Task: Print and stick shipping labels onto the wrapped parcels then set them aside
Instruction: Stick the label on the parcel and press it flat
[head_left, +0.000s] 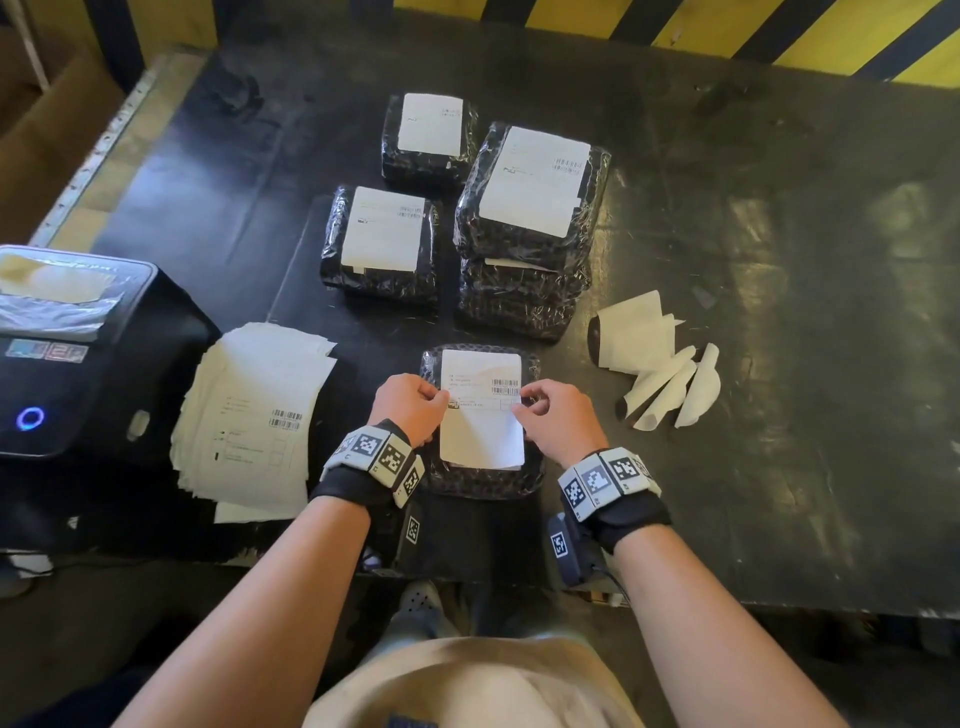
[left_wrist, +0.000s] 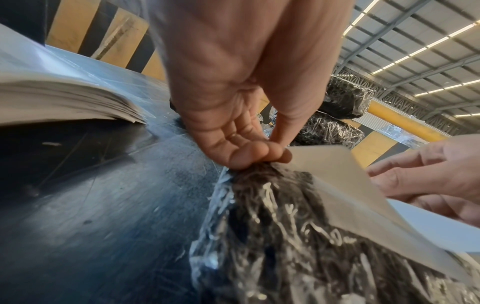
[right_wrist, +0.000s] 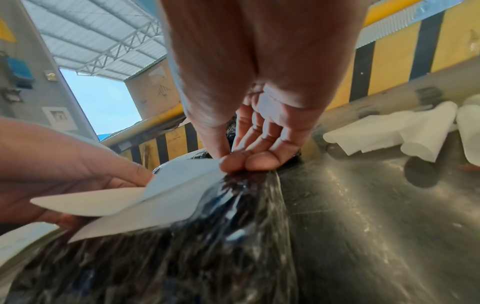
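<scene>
A black film-wrapped parcel lies at the table's near edge under a white shipping label. The label's far half lies flat on the parcel; its near half, with the backing paper, lifts off the wrap. My left hand pinches the label's left edge between thumb and fingertips. My right hand pinches the right edge the same way. Both wrist views show the sheet raised off the parcel.
A black label printer stands at the left with a stack of printed labels beside it. Several labelled parcels lie further back. Curled backing papers lie to the right. A yellow-black barrier runs behind the dark table.
</scene>
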